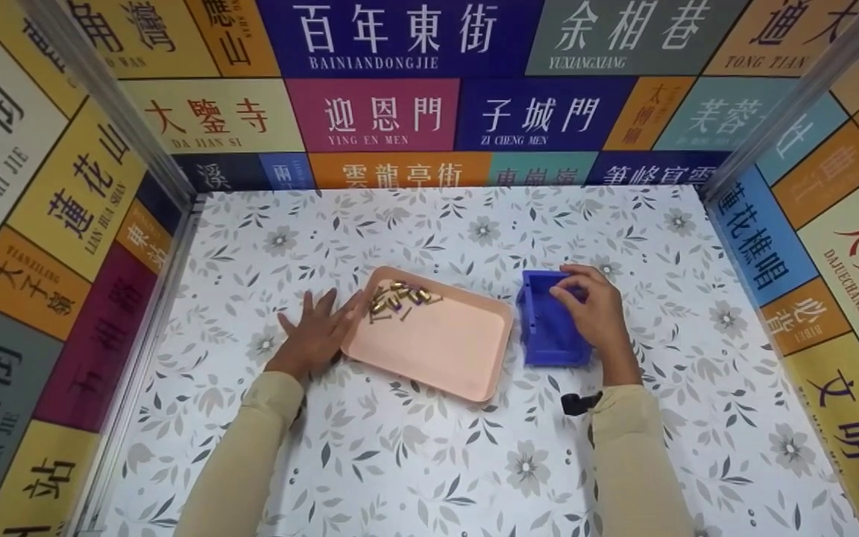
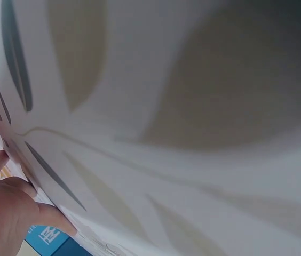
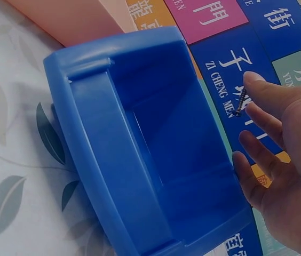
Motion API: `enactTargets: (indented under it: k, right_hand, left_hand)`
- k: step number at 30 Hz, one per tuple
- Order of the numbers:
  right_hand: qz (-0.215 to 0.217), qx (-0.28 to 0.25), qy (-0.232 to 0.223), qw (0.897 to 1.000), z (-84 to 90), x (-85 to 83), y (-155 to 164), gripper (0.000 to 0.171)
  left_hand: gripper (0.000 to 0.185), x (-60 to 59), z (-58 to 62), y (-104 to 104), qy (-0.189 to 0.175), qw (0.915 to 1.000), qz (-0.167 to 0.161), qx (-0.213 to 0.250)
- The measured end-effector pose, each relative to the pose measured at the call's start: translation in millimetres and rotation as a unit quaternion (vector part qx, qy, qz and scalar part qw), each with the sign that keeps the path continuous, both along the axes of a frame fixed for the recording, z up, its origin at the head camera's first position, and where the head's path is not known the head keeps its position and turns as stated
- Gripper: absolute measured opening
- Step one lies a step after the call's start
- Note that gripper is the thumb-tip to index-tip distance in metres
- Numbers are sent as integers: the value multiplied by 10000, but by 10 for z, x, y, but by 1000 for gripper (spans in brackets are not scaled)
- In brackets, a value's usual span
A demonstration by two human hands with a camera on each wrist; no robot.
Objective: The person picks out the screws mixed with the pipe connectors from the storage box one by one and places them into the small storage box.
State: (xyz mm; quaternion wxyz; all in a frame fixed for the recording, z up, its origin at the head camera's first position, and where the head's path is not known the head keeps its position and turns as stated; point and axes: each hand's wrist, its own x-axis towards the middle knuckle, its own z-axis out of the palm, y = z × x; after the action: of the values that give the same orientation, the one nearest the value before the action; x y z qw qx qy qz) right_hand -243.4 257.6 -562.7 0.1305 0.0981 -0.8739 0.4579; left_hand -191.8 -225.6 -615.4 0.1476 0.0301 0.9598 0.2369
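Right hand (image 1: 597, 313) pinches a small dark screw (image 3: 240, 104) at its fingertips, over the blue bin (image 1: 549, 322) standing on the worktop (image 1: 414, 462). Left hand (image 1: 319, 332) lies flat, fingers straight, against the pink tray (image 1: 444, 347), which holds loose fasteners (image 1: 400, 297) in its far corner.

1. My head view is bright and even. The white tabletop with grey leaf print (image 1: 429, 462) shows no glare.
2. I see only small soft shadows, right under the flat pink plastic tray (image 1: 437, 350) and the blue plastic bin (image 1: 549, 328).
3. The walls lean outward at the edges of my head view.
4. My left wrist view is very blurry, too close to the tabletop, with a dark patch top right.
5. My right wrist view is sharp, but the bin's inside is shadowed.
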Motion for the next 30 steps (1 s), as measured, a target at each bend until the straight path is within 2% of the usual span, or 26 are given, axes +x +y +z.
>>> enactTargets:
  k: [10, 17, 25, 30]
  right_hand:
    - [-19, 33, -22, 10000, -2, 2, -16, 11]
    - [-8, -65, 87, 9999, 26, 20, -88, 10]
    - [338, -345, 139, 9987, 9, 4, -235, 11]
    - [478, -151, 109, 9987, -9, 14, -340, 11]
  left_hand:
    - [62, 4, -9, -7, 10, 10000, 13, 28]
    - [62, -1, -6, -8, 73, 9998, -98, -185]
    - [62, 4, 18, 6, -26, 9998, -39, -171]
    - [62, 8, 23, -4, -89, 9998, -41, -152]
